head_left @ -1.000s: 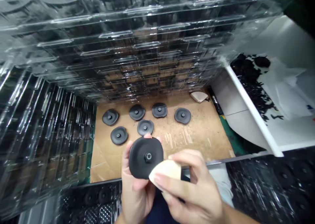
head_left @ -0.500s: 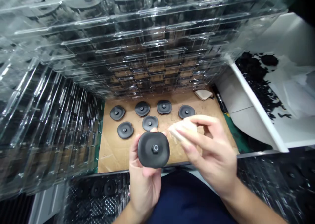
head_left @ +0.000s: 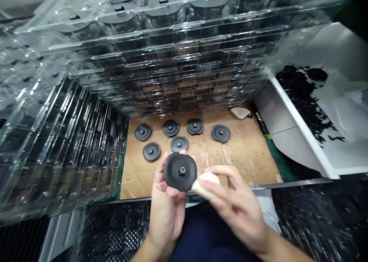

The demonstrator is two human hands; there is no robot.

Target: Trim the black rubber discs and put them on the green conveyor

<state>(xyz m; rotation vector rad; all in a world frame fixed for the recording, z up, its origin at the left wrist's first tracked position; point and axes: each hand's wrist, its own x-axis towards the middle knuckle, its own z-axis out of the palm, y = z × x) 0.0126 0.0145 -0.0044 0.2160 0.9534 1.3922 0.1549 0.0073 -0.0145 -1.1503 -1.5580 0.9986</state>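
Observation:
My left hand [head_left: 166, 208] grips a black rounded rubber disc [head_left: 180, 172] with a small metal stud at its centre, held upright facing me. My right hand [head_left: 234, 206] pinches a pale beige pad [head_left: 204, 182] against the disc's lower right edge. Several more black discs [head_left: 179, 143] lie in two rows on the brown cardboard sheet [head_left: 244, 154] just beyond my hands.
Tall stacks of clear plastic trays [head_left: 178, 62] holding black parts wall the back, and more trays [head_left: 57, 139] lean at the left. Another beige pad [head_left: 240, 112] lies at the cardboard's far right. A white bin [head_left: 299, 120] with black scraps stands right. Dark trays [head_left: 115, 223] sit near me.
My right hand with the beige pad came down from above and right of the disc to press at its lower right edge. The disc stays in my left hand.

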